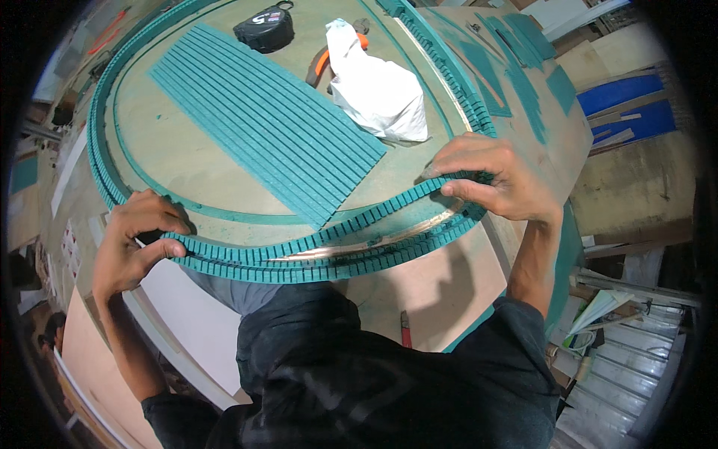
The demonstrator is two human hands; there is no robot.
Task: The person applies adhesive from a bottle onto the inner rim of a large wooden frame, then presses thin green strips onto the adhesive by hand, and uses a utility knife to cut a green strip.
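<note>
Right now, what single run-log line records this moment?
left hand: pinching slotted teal strip; right hand: pinching same strip; nearby: grooved teal panel, black tape measure

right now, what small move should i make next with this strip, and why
Perhaps ease the strip toward the ring, working from the left hand to the right hand. Both hands pinch it; it lies close to the ring near the left, while the gap, showing a pale band, seems to widen toward the right.

Tan board (642, 187) beside blue panels (617, 96)
</note>
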